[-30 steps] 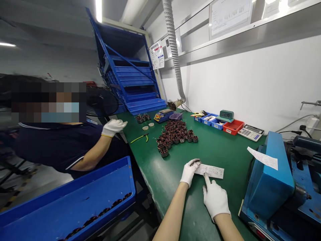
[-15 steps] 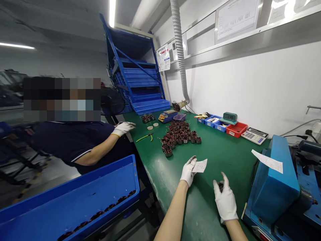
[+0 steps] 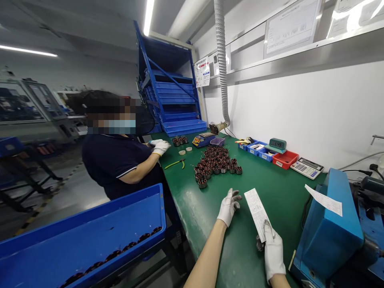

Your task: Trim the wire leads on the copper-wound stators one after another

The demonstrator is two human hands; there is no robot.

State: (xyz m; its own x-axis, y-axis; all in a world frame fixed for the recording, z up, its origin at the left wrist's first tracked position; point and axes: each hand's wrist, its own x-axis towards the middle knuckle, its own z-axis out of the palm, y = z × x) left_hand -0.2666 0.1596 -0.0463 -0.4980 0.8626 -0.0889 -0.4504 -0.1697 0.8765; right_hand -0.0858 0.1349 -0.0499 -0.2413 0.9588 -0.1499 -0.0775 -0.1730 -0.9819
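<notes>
A white paper slip (image 3: 255, 209) with printed lines is pinched in my gloved right hand (image 3: 273, 248), tilted up over the green table. The glove's fingertips look dark and smudged. My left hand (image 3: 229, 207), also in a white glove, hovers to the left of the slip with fingers apart and nothing in it. Beyond it, a cluster of copper-wound motor stators (image 3: 214, 162) stands on the green tabletop (image 3: 186, 196).
A blue machine (image 3: 333, 224) with another paper on it stands at right. Small bins, a red bin (image 3: 285, 159) and a calculator (image 3: 307, 168) line the wall. Green pliers (image 3: 175, 163) lie left. A co-worker (image 3: 120, 164) sits beyond a blue tray (image 3: 90, 236) holding stators.
The paper slip has passed from my left hand to my right hand. My left fingers have opened. The view has shifted slightly, and the co-worker now appears more upright, hands together.
</notes>
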